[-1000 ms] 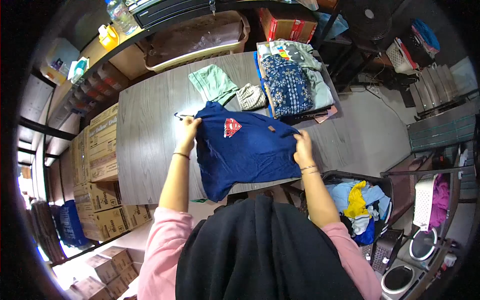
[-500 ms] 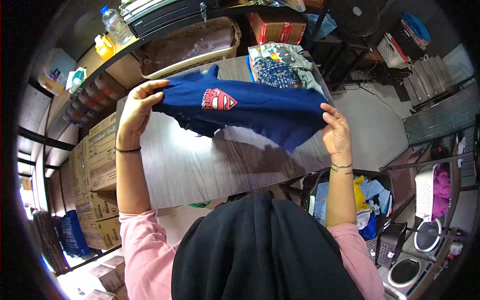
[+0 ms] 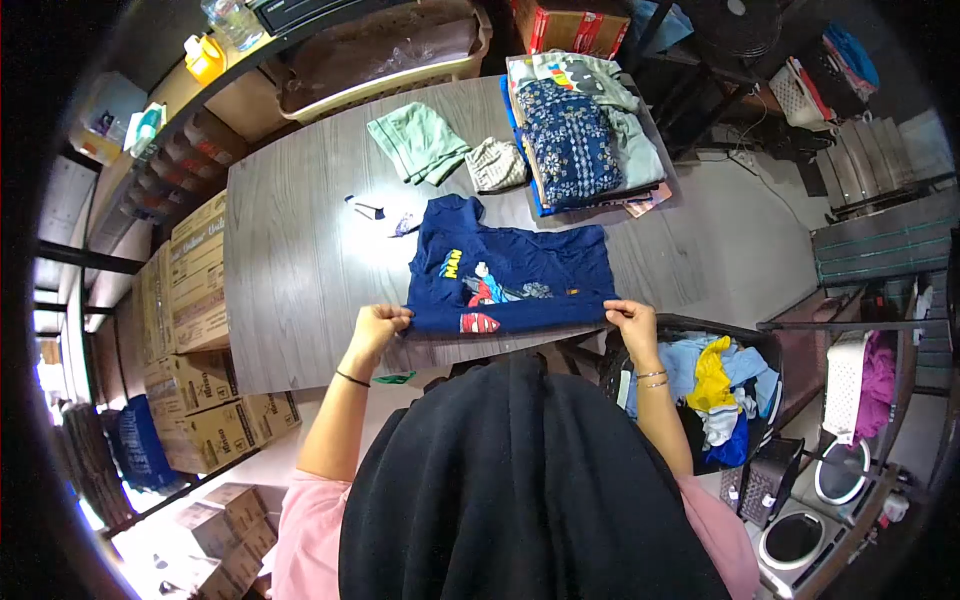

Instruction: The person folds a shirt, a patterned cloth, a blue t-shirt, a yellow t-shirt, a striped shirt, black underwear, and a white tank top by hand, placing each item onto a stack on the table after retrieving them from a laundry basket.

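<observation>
A navy T-shirt (image 3: 540,255) with a printed caped figure and yellow lettering lies on the grey wood-grain table (image 3: 290,260). Its near side is folded over, with part of a red emblem showing on the fold. My left hand (image 3: 376,330) pinches the left end of this folded edge. At the right end, my right hand (image 3: 634,325) pinches the same edge between thumb and fingers. Beyond the shirt lie a pale green garment (image 3: 420,142) and a small patterned bundle of cloth (image 3: 496,165).
A stack of folded clothes (image 3: 575,140) stands at the table's back right. Below the right edge is a dark basket of mixed clothes (image 3: 715,385). Cardboard boxes (image 3: 200,290) are piled to the left. A beige crate (image 3: 380,90) sits behind the table.
Both hands have come down and towards me with the T-shirt, which was stretched in the air and now rests on the table. The cloths behind it are now uncovered.
</observation>
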Tool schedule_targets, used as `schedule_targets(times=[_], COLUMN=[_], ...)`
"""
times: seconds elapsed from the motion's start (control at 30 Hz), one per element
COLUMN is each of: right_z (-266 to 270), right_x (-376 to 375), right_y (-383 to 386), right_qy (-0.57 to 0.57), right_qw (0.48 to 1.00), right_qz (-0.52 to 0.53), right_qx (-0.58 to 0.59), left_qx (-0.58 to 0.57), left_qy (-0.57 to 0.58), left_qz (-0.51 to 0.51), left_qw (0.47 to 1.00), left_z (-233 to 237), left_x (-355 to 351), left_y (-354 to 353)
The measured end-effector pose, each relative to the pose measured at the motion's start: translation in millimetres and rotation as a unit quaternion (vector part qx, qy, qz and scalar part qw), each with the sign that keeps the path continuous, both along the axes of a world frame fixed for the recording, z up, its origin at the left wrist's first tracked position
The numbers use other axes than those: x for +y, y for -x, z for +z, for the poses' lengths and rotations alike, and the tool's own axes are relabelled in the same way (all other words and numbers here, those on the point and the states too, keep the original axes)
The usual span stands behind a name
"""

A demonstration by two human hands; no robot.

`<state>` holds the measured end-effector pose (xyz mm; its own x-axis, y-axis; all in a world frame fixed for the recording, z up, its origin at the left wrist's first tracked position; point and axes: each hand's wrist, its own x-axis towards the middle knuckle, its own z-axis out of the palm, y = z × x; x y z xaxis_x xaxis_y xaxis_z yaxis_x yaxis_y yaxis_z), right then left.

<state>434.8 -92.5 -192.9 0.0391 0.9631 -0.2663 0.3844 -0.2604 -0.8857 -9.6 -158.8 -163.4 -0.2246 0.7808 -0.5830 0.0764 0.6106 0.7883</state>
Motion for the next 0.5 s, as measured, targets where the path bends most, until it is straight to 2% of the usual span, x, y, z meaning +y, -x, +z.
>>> schedule_targets(times=[0.13, 0.17, 0.27, 0.33, 0.4, 0.5], right_z=[5, 8, 27, 14, 4, -19], right_x=[-12, -12, 16, 54, 89, 125], right_y=[-4, -4, 7, 11, 30, 48], right_qy=[-0.001, -0.003, -0.106, -0.174, -0.256, -0.277], right_qw=[0.986, 0.978, 0.945, 0.945, 0.938, 0.904], right_qz=[0.012, 0.014, 0.026, 0.059, 0.049, 0.033], right_qx=[-0.164, -0.208, -0.307, -0.27, -0.227, -0.323], left_qx=[0.058, 0.257, 0.391, 0.385, 0.407, 0.444], left_qy=[0.062, 0.089, -0.113, -0.238, -0.294, -0.174], left_qz=[-0.003, -0.079, -0.078, -0.07, -0.055, -0.098], left_qw=[0.996, 0.959, 0.91, 0.889, 0.863, 0.873], left_z=[11, 16, 1, -13, -48, -56], left_x=[-12, -9, 25, 72, 126, 182], left_y=[-9, -11, -12, -16, -20, -30])
